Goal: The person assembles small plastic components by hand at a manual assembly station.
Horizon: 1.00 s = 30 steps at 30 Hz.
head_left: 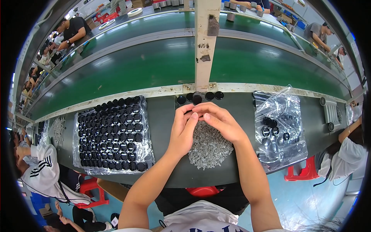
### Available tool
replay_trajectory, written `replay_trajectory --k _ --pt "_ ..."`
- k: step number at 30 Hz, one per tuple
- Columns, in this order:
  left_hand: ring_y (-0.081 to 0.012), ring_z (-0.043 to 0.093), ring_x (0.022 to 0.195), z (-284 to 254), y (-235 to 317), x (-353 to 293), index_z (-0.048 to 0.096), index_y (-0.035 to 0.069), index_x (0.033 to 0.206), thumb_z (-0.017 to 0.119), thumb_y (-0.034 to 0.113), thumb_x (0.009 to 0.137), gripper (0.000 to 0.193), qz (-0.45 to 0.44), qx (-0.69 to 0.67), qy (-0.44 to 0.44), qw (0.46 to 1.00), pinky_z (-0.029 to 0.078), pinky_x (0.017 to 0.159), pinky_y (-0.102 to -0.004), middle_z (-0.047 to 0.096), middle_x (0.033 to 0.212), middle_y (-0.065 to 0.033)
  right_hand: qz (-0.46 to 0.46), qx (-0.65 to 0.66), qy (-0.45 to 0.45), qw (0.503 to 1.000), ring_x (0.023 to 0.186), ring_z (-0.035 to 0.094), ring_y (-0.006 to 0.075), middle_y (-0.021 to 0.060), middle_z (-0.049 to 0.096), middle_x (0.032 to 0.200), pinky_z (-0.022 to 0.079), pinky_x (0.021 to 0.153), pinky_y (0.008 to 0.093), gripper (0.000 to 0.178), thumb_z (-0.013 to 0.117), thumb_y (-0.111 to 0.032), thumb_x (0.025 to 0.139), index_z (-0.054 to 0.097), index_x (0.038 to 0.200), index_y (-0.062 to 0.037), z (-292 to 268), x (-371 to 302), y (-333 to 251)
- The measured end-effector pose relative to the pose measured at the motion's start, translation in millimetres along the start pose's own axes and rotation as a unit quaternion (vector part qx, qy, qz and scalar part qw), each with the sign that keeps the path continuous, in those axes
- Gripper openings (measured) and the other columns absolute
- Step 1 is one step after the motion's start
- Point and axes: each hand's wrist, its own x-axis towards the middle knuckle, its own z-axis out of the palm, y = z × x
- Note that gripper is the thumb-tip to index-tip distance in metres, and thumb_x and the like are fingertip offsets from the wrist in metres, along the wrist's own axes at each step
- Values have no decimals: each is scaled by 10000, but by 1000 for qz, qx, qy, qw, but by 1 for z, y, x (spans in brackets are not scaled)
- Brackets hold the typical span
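My left hand (181, 133) and my right hand (226, 123) meet above the dark table, fingers curled in and fingertips together, thumbs near each other. Whatever sits between the fingers is hidden. Just beyond the fingertips is a black round cap (197, 99); whether they touch it I cannot tell. More black caps (219, 95) lie in a row by the conveyor's edge. Beneath and between my wrists spreads a pile of small grey pieces (208, 149), partly covered by my hands.
At left, rows of black caps (112, 137) lie on clear plastic. A plastic bag (280, 131) with loose caps lies at right. Ahead, a white post (204, 46) stands before the green conveyor (147, 65). Other people sit at both sides, near red stools (303, 172).
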Motion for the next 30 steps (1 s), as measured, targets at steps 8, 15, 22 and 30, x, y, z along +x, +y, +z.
replay_trajectory --k 8,15,22,30 --pt "-209 594 1190 -2 -3 1 416 -17 1393 520 236 1089 409 -3 11 2 1000 454 1038 -342 619 1276 -207 -3 1 -6 1000 1227 588 239 124 556 1332 470 1067 379 428 575 -312 1051 625 1290 39 1 0 0" --pt "-204 591 1193 -2 -3 1 419 -27 1386 523 237 1088 412 0 16 2 1000 453 1038 -340 617 1282 -207 1 -1 -7 1000 1231 584 240 121 559 1329 465 1072 378 433 575 -324 1051 628 1286 36 0 0 -1" --pt "-202 595 1185 -2 -4 1 421 -27 1386 523 241 1088 413 2 10 2 1000 455 1033 -336 622 1273 -205 8 -5 -6 1000 1229 583 236 119 557 1335 462 1073 378 437 576 -333 1051 629 1286 33 0 0 -2" --pt "-204 603 1178 -2 -2 1 427 -22 1383 523 248 1089 411 1 19 2 1000 459 1027 -335 628 1272 -212 7 -7 -8 1000 1236 583 239 124 559 1335 462 1078 381 437 577 -330 1051 629 1285 34 0 0 -1"
